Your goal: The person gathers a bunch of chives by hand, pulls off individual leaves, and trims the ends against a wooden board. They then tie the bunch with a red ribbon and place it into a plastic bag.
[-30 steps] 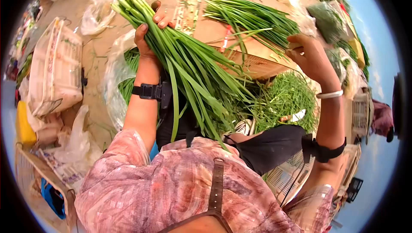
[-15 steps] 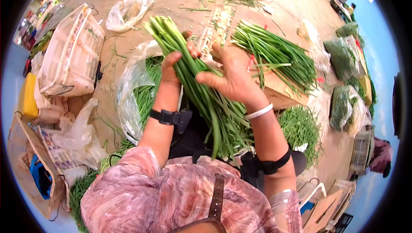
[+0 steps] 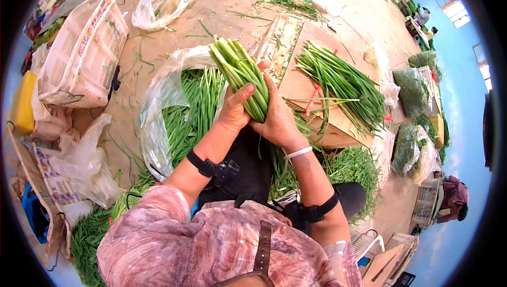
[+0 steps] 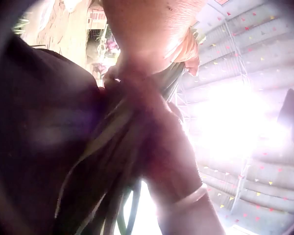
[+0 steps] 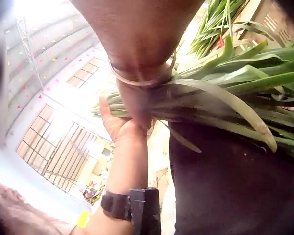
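A bunch of garlic chives [image 3: 240, 68] is held up in front of the body, its pale cut ends pointing away. My left hand [image 3: 235, 108] grips it from the left, thumb across the stalks. From the other side my right hand [image 3: 280, 120] holds the same bunch, its palm close against the stalks. Long leaves [image 5: 235, 98] trail back past the right wrist in the right wrist view. Another bunch of chives [image 3: 343, 86] lies on a cardboard box [image 3: 330, 136], beside a red tie [image 3: 312, 99]. Most fingertips are hidden behind the stalks.
An open plastic bag [image 3: 156, 123] of chives stands left of the hands. Loose trimmings [image 3: 351, 173] pile up by the right knee. A white crate [image 3: 84, 60] stands at the left, and filled bags [image 3: 412, 94] line the right.
My right hand came in from the right and now holds the bunch along with the left. The bunch has turned more upright, and its leaves have dropped lower between the arms.
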Tool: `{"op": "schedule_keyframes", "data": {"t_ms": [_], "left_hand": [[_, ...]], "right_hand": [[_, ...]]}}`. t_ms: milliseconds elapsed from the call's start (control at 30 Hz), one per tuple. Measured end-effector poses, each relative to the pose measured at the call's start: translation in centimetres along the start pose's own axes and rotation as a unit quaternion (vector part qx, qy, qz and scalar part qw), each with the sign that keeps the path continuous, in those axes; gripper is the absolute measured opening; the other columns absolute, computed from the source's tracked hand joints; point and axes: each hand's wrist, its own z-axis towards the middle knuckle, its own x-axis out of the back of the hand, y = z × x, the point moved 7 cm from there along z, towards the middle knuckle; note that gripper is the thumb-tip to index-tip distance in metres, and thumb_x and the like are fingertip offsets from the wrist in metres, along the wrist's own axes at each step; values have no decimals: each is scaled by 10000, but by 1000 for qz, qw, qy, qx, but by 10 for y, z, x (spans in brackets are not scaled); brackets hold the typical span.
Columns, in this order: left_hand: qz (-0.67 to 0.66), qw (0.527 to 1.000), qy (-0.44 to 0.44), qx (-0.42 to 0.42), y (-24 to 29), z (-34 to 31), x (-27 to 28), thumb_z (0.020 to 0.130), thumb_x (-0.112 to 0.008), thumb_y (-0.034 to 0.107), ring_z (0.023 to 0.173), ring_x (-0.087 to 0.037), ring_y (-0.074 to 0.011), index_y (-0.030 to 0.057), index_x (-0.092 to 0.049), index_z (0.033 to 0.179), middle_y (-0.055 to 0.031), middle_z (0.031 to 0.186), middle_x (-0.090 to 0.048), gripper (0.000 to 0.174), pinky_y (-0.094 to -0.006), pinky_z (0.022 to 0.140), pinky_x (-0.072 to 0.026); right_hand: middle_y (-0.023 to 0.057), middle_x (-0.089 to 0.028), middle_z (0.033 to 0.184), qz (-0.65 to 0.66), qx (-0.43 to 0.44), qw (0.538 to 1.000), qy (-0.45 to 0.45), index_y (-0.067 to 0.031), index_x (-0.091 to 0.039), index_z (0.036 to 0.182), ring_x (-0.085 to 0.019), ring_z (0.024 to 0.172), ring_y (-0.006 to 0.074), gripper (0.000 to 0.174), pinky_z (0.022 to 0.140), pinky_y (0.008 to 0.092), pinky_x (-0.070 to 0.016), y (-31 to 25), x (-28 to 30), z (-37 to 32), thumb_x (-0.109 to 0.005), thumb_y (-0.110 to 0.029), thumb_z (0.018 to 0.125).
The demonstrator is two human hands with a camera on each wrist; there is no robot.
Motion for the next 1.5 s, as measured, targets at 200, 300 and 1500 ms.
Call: {"op": "schedule_keyframes", "data": {"t_ms": [200,300,1500], "left_hand": [[27,997,69,24,-8,-18,11,677,-764,389,1126,-464,-206,57,-388,1255,-71,1176,-508,765,-370,1005,-344],[-18,986,163,-14,-36,-26,-10,703,-753,369,1049,-502,-184,65,-454,1175,-41,1082,-533,635,-354,950,-391],[-249,899,189,307,-309,-15,-189,723,-748,229,951,-534,-145,108,-538,1107,8,1024,-589,454,-311,867,-425]], "right_hand": [[243,-586,910,-67,-45,996,-23,-76,-252,1331,-583,837,411,796,717,466,-467,-5,12,6,-666,-96,651],[237,-591,870,-178,-27,982,-62,-68,-300,1297,-591,771,413,730,646,478,-472,-5,38,-2,-663,-135,667],[276,-526,1112,-244,-217,942,78,-77,-170,1391,-534,979,436,857,781,447,-452,128,247,-145,-635,4,676]]}}
